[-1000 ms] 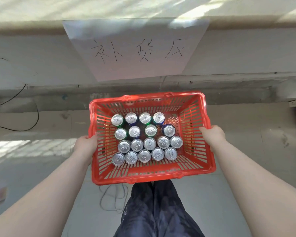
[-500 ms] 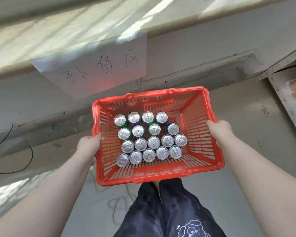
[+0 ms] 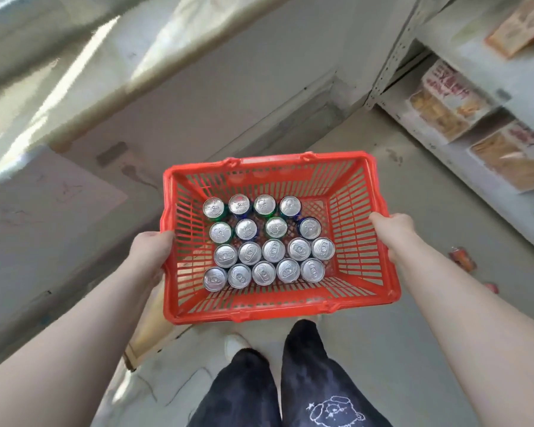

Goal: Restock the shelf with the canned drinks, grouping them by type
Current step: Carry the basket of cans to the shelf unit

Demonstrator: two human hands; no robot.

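A red plastic basket [image 3: 364,266] hangs in front of me at waist height. Several upright drink cans [image 3: 267,241] fill its floor in rows; the back ones show green and blue sides, the front ones only silver tops. My left hand [image 3: 150,251] grips the basket's left rim. My right hand [image 3: 393,231] grips the right rim. Both sets of fingers curl under the rim and are mostly hidden.
A white metal shelf unit [image 3: 463,149] runs along the right, holding packaged snack boxes [image 3: 447,109]. A small red item [image 3: 461,257] lies on the floor by the shelf base. A grey ledge and wall stand ahead and left. My legs [image 3: 290,380] are below the basket.
The view has swung right while I carry the basket: the paper sign has slid off to the left and the shelf has come into sight. Both hands keep their hold on the rims.
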